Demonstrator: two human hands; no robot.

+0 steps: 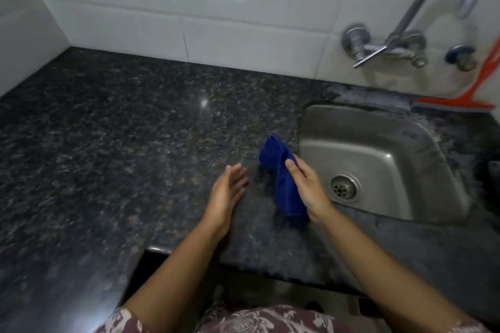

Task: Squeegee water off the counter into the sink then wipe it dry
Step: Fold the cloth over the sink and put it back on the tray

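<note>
right hand (308, 189) grips blue cloth (281, 176)

At two o'clock we see a chrome tap (402, 42) on the white tiled wall (189, 8) — a valve (460, 54) just beside.

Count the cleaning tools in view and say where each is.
2. The blue cloth is gripped by the right hand, just left of the sink; the orange squeegee leans on the wall behind the sink, partly cut off.

Maroon short-sleeved garment (270, 319) with pale, seemingly floral print (rather blurred).
</note>
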